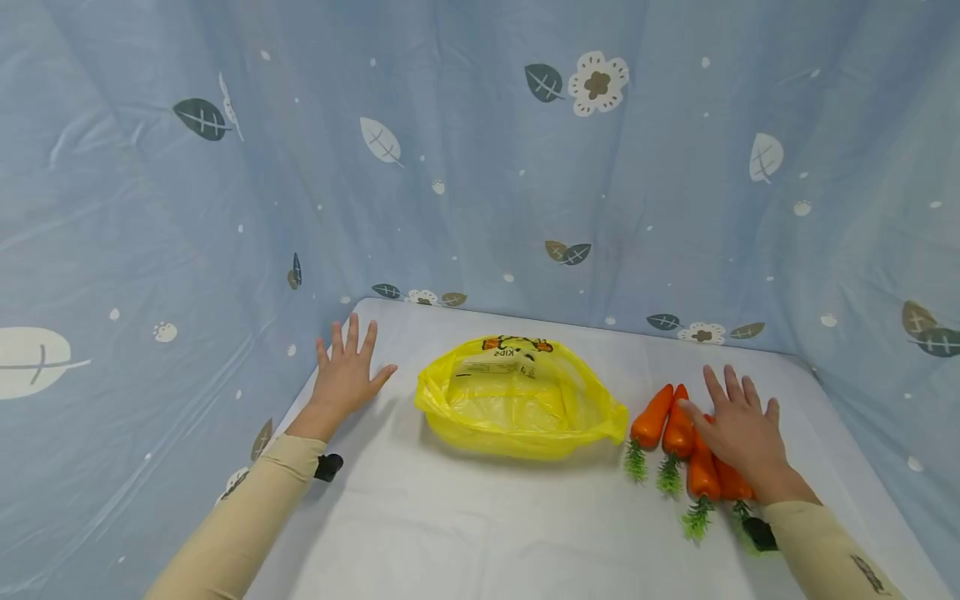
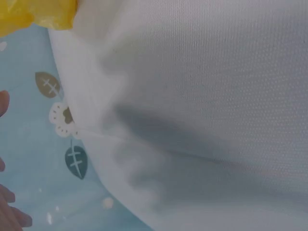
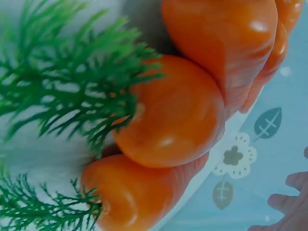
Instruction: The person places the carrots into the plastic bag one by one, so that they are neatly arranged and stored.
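A yellow plastic bag (image 1: 517, 446) lies on the white table, its mouth facing the near side and printing on its far face. To its right, several orange toy carrots (image 1: 652, 418) with green leafy tops lie side by side. My right hand (image 1: 742, 429) is spread above the rightmost carrots and partly hides them; contact cannot be made out. In the right wrist view, the carrots (image 3: 168, 113) show close up, with fingers (image 3: 288, 197) at the edge. My left hand (image 1: 343, 379), fingers spread, is left of the bag and apart from it, holding nothing.
The white tabletop (image 1: 450, 533) reaches back to a blue curtain (image 1: 480, 167) with leaf and flower prints, which also hangs along the left and right sides. A dark strap piece (image 1: 327, 467) shows at the left wrist.
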### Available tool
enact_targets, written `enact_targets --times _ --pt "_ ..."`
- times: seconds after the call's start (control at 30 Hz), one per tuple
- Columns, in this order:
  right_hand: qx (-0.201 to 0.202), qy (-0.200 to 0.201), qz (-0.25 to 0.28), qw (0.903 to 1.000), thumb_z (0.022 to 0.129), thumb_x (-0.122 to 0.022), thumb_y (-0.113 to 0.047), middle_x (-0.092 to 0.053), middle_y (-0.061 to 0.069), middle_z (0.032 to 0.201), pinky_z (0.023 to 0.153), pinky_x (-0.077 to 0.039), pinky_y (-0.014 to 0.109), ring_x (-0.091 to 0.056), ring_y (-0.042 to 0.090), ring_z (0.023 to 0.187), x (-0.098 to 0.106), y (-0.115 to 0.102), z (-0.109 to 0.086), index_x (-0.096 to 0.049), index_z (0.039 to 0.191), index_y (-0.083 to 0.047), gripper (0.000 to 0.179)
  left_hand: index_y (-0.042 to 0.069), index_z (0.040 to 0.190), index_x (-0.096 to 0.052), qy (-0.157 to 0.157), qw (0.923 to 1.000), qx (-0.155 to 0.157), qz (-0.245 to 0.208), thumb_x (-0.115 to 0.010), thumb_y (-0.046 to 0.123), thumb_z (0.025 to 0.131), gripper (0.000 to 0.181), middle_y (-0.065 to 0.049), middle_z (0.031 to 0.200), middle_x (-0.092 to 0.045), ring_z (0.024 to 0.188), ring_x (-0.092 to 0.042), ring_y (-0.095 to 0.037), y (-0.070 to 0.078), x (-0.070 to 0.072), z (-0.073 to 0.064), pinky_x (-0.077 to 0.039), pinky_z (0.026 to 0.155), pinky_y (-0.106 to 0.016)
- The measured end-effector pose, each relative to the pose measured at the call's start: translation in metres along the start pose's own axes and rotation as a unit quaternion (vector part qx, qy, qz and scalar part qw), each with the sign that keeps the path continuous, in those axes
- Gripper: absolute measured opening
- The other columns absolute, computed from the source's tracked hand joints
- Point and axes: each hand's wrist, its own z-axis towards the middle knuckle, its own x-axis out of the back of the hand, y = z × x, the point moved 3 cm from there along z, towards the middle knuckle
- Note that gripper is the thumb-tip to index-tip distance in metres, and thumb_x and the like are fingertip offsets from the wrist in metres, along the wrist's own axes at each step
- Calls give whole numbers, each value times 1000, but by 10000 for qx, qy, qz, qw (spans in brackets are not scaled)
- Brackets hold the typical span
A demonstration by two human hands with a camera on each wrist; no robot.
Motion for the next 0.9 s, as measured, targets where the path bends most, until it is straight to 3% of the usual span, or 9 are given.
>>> enact_targets --times 0.17,0.3,0.47,0.77,0.9 --pt "-15 120 52 9999 101 -43 -64 -9 37 160 109 -1 81 -12 63 141 1 6 -5 -7 163 -8 91 5 163 -17 115 9999 -76 1 -58 52 100 89 -27 167 -2 151 2 -53 2 1 -1 -6 114 -76" --pt "113 522 -65 9986 101 -49 -59 -27 38 153 106 -18 81 -28 64 131 4 10 -9 -22 160 -6 85 4 162 -21 209 9997 -137 -14 -59 50 99 86 -28 166 -9 152 -3 -50 2 1 -1 -9 115 -75" --pt "181 921 87 9955 100 -56 -54 -42 38 134 90 -38 78 -40 61 116 10 13 -14 -42 149 0 74 0 156 -35 440 9988 -188 -68 -61 49 98 80 -28 163 -22 151 -14 -48 2 4 -2 -11 116 -73" --pt "122 925 292 9952 99 -62 -49 -46 38 126 78 -42 75 -44 58 108 10 20 -26 -49 142 1 68 -6 139 -52 775 9951 -336 -516 -65 48 96 70 -28 144 -46 138 -37 -46 4 4 -6 -24 117 -64" --pt "-12 787 413 9960 99 -62 -49 -45 39 126 81 -42 76 -43 58 108 8 25 -30 -50 141 2 67 -9 133 -54 830 9929 -455 -722 -66 45 96 66 -27 136 -50 132 -43 -43 5 4 -8 -33 115 -56"
